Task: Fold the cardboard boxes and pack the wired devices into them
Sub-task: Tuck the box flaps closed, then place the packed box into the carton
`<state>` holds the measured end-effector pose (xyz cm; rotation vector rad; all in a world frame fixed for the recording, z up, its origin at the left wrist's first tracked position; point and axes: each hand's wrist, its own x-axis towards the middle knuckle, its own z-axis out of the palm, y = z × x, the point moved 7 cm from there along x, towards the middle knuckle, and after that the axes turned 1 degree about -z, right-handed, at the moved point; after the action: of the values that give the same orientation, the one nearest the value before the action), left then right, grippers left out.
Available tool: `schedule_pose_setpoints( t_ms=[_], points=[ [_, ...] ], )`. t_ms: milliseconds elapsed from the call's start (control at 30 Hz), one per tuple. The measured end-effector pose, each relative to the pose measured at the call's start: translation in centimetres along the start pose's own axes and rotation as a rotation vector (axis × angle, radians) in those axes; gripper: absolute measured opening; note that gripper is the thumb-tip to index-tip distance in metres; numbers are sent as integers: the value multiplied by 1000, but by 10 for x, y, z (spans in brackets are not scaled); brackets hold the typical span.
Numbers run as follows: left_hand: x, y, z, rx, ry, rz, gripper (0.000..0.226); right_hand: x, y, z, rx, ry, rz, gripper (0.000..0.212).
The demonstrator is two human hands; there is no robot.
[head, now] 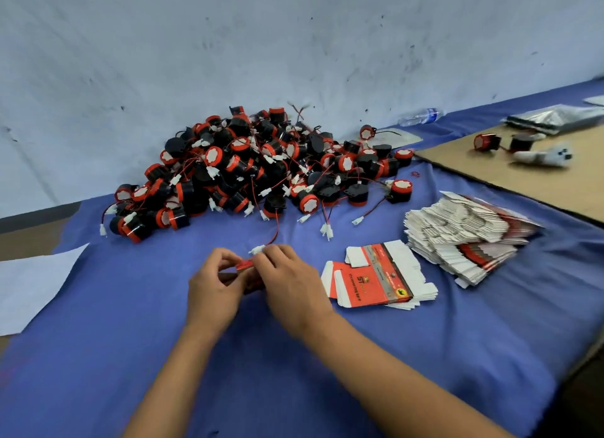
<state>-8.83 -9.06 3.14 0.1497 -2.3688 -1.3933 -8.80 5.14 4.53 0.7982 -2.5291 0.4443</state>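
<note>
My left hand [212,287] and my right hand [291,280] both grip a small red cardboard box [245,263] over the blue cloth, fingers curled round it. A white connector [256,249] on a red-black wire sticks out just above my right fingers. Most of the box is hidden by my hands. A big heap of black-and-red wired devices [248,169] lies behind. To the right sit a small stack of flat red-and-white boxes [379,279] and a larger fanned pile of flat boxes [467,235].
The blue cloth [294,372] covers the table. A white paper sheet [29,284] lies at the left edge. A brown board [539,179] at the right back carries two more devices [500,142] and a grey glove [542,156]. A plastic bottle [421,116] lies by the wall.
</note>
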Motion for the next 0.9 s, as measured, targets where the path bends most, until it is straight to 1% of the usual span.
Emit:
schedule_pose_setpoints(
  t_ms=[67, 133, 200, 233, 300, 400, 433, 500, 567, 600, 633, 700, 767, 800, 833, 900],
  points=[
    [-1, 44, 15, -77, -4, 61, 19, -2, 25, -46, 5, 108, 58, 26],
    [-2, 100, 40, -152, -22, 156, 16, -10, 54, -104, -18, 244, 161, 26],
    [-10, 165, 87, -246, -93, 285, 15, -36, 96, -170, -52, 333, 336, 31],
    [-19, 199, 117, -288, -151, 348, 16, -55, 121, -204, -82, 344, 443, 33],
    [-48, 261, 170, -350, -290, 442, 17, -98, 163, -261, -162, 304, 655, 34],
    [-116, 338, 240, -374, -534, 587, 20, -179, 210, -336, -309, 183, 955, 31],
    [-138, 356, 254, -357, -577, 650, 22, -202, 220, -351, -313, 141, 1037, 28],
    [-173, 387, 272, -322, -598, 763, 20, -239, 234, -369, -242, 85, 1177, 21],
    [-193, 409, 285, -269, -597, 822, 16, -265, 242, -377, -180, 64, 1258, 14],
    [-200, 417, 293, -219, -622, 844, 18, -273, 245, -379, -180, 56, 1273, 10],
    [-207, 422, 301, -160, -675, 866, 21, -278, 247, -380, -188, 38, 1286, 5],
    [-218, 423, 316, -72, -808, 876, 36, -284, 249, -375, -155, -11, 1311, 7],
    [-216, 413, 319, -73, -853, 846, 48, -281, 253, -368, -123, -17, 1297, 6],
    [-210, 406, 317, -108, -836, 834, 46, -277, 255, -366, -136, 9, 1283, 6],
    [-202, 396, 312, -153, -788, 828, 40, -272, 255, -365, -150, 61, 1268, 15],
    [-174, 368, 296, -236, -614, 778, 26, -252, 250, -361, -196, 184, 1210, 35]
  ],
)
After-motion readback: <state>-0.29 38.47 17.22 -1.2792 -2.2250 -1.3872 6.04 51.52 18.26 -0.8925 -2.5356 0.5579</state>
